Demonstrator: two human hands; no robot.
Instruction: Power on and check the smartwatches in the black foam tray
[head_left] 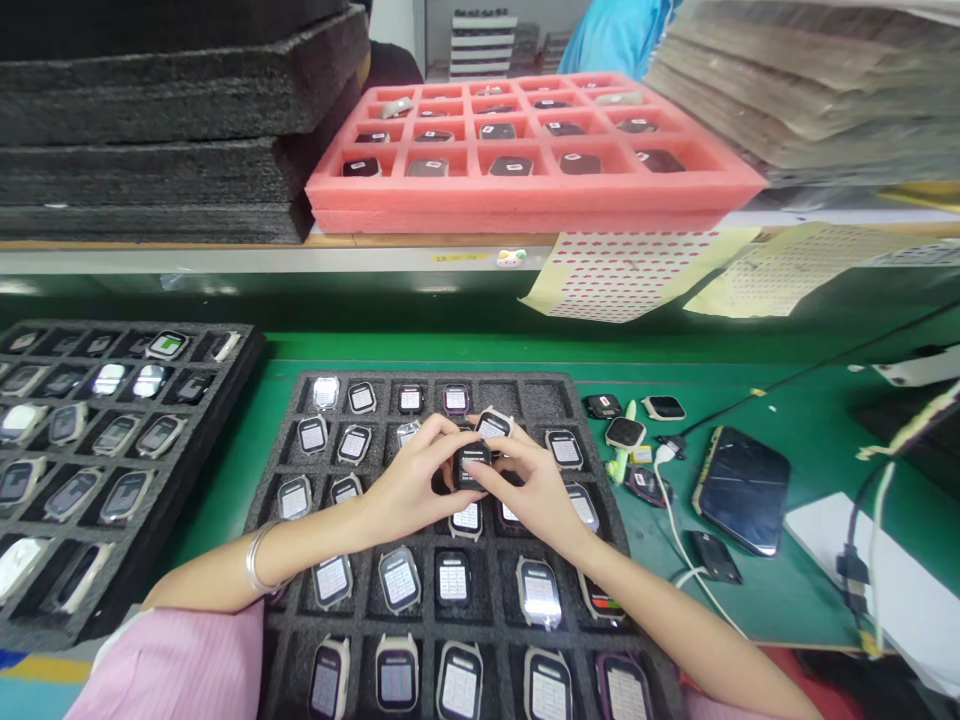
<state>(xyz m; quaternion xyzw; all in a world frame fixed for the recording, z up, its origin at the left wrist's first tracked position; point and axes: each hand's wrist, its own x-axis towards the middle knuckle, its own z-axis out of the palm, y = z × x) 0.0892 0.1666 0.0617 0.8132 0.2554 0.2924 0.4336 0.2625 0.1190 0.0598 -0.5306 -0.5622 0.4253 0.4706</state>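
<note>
Both hands hold one smartwatch (472, 466) over the middle of a dark foam tray (525, 398). Its screen is dark with lines of light text, too small to read. My left hand (420, 470) grips the watch by its left side, fingers closed around the edge. From the other side my right hand (534, 490) pinches it, and a finger or thumb lies near the screen. Below and around the hands, strapless watches sit in the tray's compartments, many with lit white screens, such as the watch (453, 578). A light-framed watch (495, 424) lies just behind my fingers.
Another foam tray of watches (142, 470) stands at left. To the right lie several loose watches (625, 432), a phone-like device (742, 488), a white cable (679, 530) and a white sheet (862, 560). A shelf above bears a pink foam tray (525, 212) and stacked black foam (150, 110).
</note>
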